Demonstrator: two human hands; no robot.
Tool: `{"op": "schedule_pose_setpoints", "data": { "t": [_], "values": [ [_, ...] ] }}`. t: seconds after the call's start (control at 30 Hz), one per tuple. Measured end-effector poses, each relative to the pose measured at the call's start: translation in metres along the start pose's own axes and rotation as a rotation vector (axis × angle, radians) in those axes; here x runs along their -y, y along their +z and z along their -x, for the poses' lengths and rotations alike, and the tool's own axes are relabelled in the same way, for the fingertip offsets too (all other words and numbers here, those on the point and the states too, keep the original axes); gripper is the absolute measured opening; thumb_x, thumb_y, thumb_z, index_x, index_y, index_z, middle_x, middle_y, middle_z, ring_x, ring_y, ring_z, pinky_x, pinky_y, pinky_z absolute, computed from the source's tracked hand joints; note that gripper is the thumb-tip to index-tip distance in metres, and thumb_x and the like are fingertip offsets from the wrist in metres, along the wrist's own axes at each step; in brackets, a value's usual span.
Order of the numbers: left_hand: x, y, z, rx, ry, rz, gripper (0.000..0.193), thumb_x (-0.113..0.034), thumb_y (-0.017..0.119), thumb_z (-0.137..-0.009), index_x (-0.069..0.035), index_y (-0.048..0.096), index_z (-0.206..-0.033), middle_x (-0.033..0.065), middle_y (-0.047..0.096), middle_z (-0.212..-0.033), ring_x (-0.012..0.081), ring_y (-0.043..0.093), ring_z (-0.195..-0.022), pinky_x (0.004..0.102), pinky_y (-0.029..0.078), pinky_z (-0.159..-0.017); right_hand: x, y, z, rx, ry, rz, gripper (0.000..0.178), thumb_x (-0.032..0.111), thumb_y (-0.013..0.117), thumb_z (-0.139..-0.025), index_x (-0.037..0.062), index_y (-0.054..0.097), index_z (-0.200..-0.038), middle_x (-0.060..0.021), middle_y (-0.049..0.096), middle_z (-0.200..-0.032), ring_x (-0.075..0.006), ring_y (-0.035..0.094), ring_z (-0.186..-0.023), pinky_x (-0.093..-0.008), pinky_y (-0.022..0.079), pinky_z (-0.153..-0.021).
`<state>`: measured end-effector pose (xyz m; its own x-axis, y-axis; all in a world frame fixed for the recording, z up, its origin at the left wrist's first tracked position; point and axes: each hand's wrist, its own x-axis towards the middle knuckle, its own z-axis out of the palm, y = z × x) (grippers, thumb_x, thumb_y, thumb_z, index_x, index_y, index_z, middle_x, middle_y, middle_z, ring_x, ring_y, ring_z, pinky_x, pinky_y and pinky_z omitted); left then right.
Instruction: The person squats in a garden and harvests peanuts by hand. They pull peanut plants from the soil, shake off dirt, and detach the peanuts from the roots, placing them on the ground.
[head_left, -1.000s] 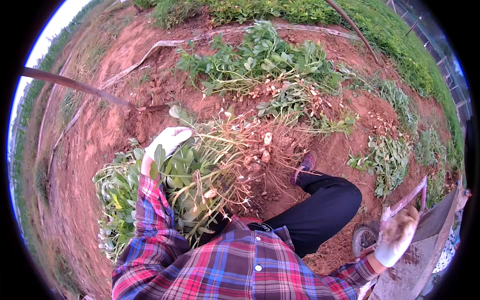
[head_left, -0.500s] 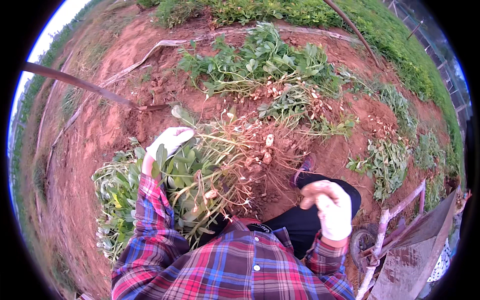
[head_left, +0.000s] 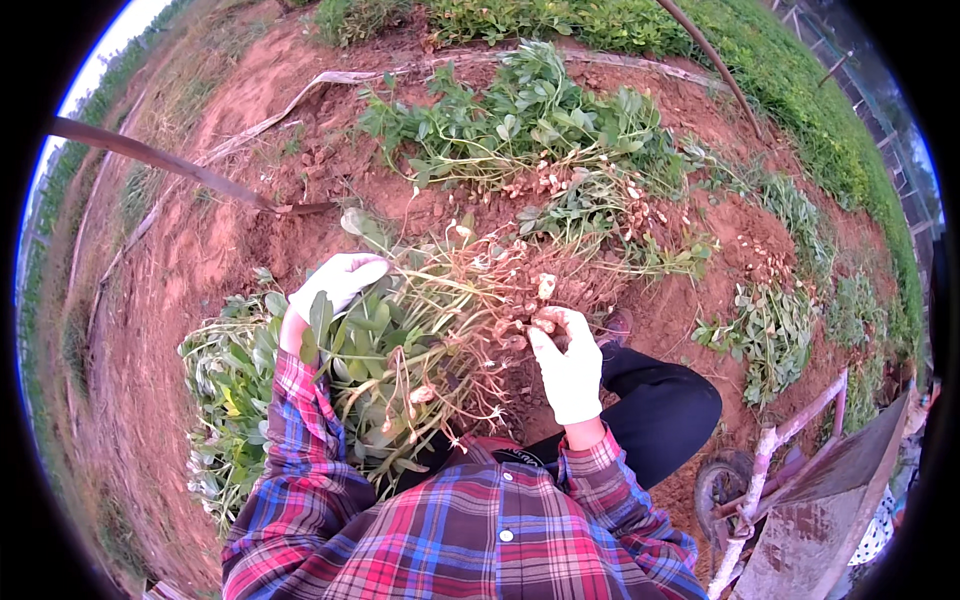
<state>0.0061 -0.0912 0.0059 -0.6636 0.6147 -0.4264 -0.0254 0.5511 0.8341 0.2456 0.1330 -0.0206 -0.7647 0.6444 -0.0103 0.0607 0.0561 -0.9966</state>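
My left hand point(head_left: 338, 282), in a white glove, is closed around the stems of a bunch of uprooted peanut plants point(head_left: 375, 335). The bunch lies across my lap, its leaves to the left and its pale roots to the right. Several peanut pods hang among those roots, one pale peanut pod point(head_left: 546, 287) standing out at the edge. My right hand point(head_left: 570, 372), also gloved and soiled at the fingertips, pinches a peanut pod just below that one. Its fingers partly cover the pod.
More pulled plants point(head_left: 230, 400) lie to my left, and others with bare pods point(head_left: 560, 130) lie ahead. Right of me stands a rusty wheelbarrow point(head_left: 810, 520). A curved pole point(head_left: 170, 165) crosses the upper left, another pole point(head_left: 715, 65) the upper right. Red soil surrounds me.
My right hand has moved left and forward from above my knee to the roots, and its fingers have closed on a pod. My left hand keeps its hold on the plants.
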Motion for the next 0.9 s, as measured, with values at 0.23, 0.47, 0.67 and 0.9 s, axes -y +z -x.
{"op": "schedule_pose_setpoints", "data": {
  "t": [0.23, 0.47, 0.67, 0.9],
  "values": [
    [0.002, -0.001, -0.003, 0.011, -0.023, 0.031, 0.042, -0.032, 0.058, -0.091, 0.003, 0.058, -0.115, 0.0003, 0.063, -0.098, 0.0064, 0.055, -0.085, 0.0219, 0.044, -0.077, -0.005, -0.003, 0.004, 0.002, 0.264, -0.674, 0.025, 0.006, 0.059, -0.088, 0.0022, 0.051, -0.111, -0.0039, 0.059, -0.086, -0.0089, 0.054, -0.061, -0.0215, 0.042, -0.052],
    [0.002, -0.001, -0.004, 0.034, -0.016, 0.005, 0.051, -0.04, 0.057, -0.089, 0.003, 0.058, -0.116, 0.0018, 0.063, -0.098, 0.009, 0.054, -0.088, 0.0245, 0.043, -0.08, -0.006, -0.011, 0.008, 0.061, 0.495, -1.09, 0.022, 0.017, 0.062, -0.089, 0.0088, 0.054, -0.107, -0.0048, 0.061, -0.086, -0.0141, 0.056, -0.062, -0.0285, 0.047, -0.057],
    [0.008, -0.003, -0.006, 0.004, -0.027, -0.002, 0.05, -0.039, 0.058, -0.089, 0.002, 0.058, -0.117, 0.0016, 0.063, -0.099, 0.0088, 0.054, -0.088, 0.0244, 0.043, -0.08, 0.006, -0.068, 0.009, 0.126, 0.369, -1.003, 0.027, 0.022, 0.062, -0.088, 0.0047, 0.053, -0.107, -0.0109, 0.063, -0.089, -0.0206, 0.062, -0.067, -0.0358, 0.054, -0.062],
    [0.012, -0.004, -0.008, 0.037, 0.005, 0.061, 0.049, -0.038, 0.059, -0.088, 0.003, 0.058, -0.116, -0.0007, 0.062, -0.095, 0.0072, 0.053, -0.084, 0.0229, 0.043, -0.077, 0.127, -0.245, 0.09, -0.285, -0.368, -0.622, 0.048, 0.017, 0.064, -0.083, -0.0037, 0.046, -0.122, -0.0056, 0.058, -0.092, -0.0119, 0.053, -0.073, -0.0259, 0.048, -0.059]
  ]
}}
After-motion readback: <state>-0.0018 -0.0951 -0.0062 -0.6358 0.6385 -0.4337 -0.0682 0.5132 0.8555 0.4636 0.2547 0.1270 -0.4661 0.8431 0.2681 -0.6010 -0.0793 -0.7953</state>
